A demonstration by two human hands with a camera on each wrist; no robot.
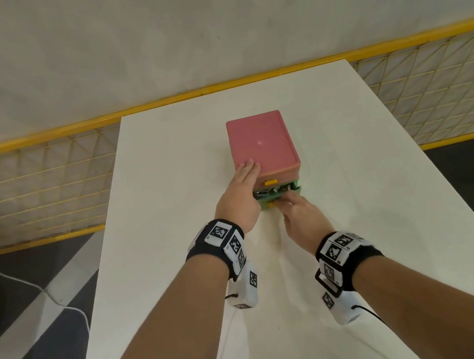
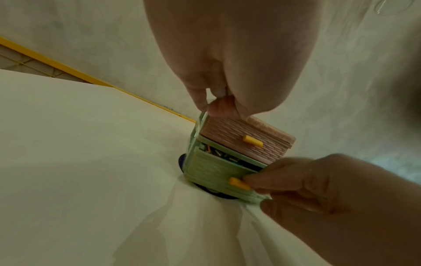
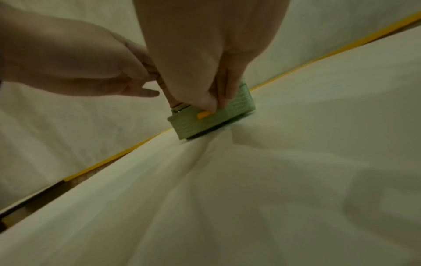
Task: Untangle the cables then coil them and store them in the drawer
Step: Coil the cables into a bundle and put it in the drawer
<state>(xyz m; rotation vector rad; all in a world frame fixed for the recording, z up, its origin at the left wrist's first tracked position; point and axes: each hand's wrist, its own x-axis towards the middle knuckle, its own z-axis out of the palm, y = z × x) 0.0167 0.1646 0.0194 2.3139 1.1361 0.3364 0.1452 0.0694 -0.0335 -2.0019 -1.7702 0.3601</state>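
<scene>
both wrist views show right hand seemingly pinching green drawer knob; head view shows left hand flat on box

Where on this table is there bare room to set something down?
Bare white table lies left, right and behind the drawer box, and near the front edge. Crowded directly before the green drawer, where the left hand and right hand work.
</scene>
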